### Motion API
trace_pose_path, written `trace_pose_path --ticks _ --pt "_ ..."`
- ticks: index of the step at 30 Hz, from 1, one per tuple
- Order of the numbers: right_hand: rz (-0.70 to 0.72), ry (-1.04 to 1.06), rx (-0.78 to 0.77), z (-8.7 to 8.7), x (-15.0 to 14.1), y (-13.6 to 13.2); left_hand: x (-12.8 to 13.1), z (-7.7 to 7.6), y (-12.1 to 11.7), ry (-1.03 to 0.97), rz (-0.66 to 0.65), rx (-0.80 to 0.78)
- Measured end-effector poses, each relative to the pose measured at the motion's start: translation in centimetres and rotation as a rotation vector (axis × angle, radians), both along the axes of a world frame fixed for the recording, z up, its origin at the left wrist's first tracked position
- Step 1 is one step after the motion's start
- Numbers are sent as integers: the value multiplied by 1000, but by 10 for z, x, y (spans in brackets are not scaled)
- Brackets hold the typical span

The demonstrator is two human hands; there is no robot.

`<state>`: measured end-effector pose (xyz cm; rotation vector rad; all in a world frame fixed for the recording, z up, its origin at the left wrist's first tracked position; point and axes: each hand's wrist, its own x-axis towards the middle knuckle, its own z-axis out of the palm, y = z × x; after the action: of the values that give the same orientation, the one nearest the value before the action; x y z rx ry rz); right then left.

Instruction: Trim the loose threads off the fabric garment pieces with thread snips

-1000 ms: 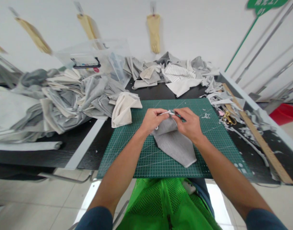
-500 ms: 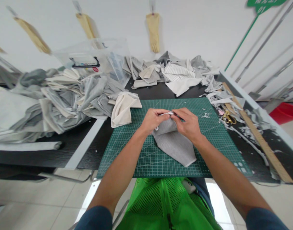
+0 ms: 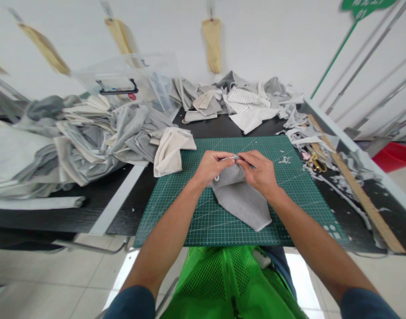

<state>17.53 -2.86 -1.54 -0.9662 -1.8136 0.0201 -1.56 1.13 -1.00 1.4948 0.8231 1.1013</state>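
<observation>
A piece of grey fabric (image 3: pixel 244 204) hangs from my fingers, its lower part lying on the green cutting mat (image 3: pixel 176 208). My left hand (image 3: pixel 213 167) pinches its upper edge from the left, with thumb and fingers closed. From the right, my right hand (image 3: pixel 259 170) grips the same edge, and the fingertips of both hands almost meet. A short white loop of thread or trim shows just below my left fingers. The fabric's upper edge is folded or bunched between the fingertips; its detail is too small to make out.
Left stands a heap of grey and cream cloth (image 3: pixel 123 133), with a cream piece (image 3: pixel 171 153) over the mat's corner. Behind are a clear plastic box (image 3: pixel 150 84) and more fabric (image 3: pixel 246 102). Gold-handled scissors (image 3: pixel 318 165), a wooden ruler (image 3: pixel 359 190) and scraps lie right.
Both hands stay in place on the grey fabric. Only the edge between the fingertips looks slightly different, with less white showing.
</observation>
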Motion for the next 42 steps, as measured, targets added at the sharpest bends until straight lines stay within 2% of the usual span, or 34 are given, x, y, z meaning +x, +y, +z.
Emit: trace_pose_path --ticks 10,17,20,26,32,37,42 --pt "-6 16 -30 3 -4 -4 1 3 -2 10 3 2" --pt "-116 76 -87 9 0 -4 0 4 0 56 77 18" --pt "-145 85 -103 8 4 -1 2 5 0 103 133 79" --pt "-63 -13 -113 6 2 -2 6 8 -6 275 223 249" --pt "-61 -71 -63 -1 -1 -3 7 12 -12 422 309 378" --pt "-70 -103 -61 -3 -1 -3 9 14 -15 469 306 426" --pt "-75 -103 -86 -4 1 -2 9 12 -15 438 322 400"
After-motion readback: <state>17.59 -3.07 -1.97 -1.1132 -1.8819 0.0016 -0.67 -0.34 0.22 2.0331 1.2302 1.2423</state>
